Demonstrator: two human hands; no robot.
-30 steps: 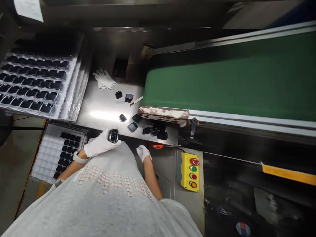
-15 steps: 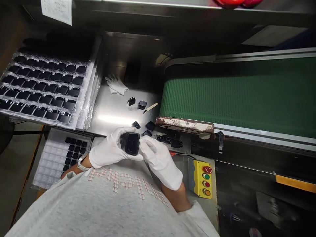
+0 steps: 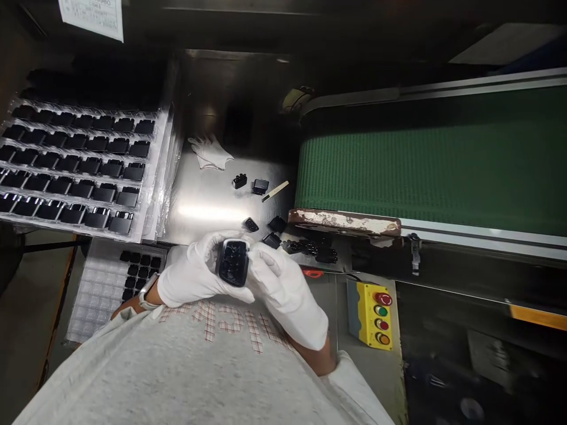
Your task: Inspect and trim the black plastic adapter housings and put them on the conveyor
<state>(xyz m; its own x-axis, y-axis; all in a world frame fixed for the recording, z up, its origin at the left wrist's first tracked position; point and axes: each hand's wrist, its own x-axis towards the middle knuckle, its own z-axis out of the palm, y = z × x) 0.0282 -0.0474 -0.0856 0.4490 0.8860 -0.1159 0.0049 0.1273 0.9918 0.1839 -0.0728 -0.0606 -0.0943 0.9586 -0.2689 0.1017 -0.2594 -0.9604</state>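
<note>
The white-gloved left hand (image 3: 195,274) grips a black plastic piece with round corners (image 3: 233,263). The white-gloved right hand (image 3: 286,292) bends its fingers at the piece's edge; I can't tell if they pinch it. Past them, small black plastic parts (image 3: 277,224) lie on a silver metal table (image 3: 204,215). Farther back lies a white cloth glove (image 3: 211,153).

Your left hand (image 3: 188,274), gloved in white, forms the main grip, its digits curved around the far and near sides. Your left wrist (image 3: 156,294) sits left of that grip, the forearm slanting back toward you. Your right hand (image 3: 287,289), also gloved, meets it from the right, fingers bent, fingertips (image 3: 255,256) gathered at its edge; your right forearm (image 3: 322,359) lies behind, nearer your body.
</note>
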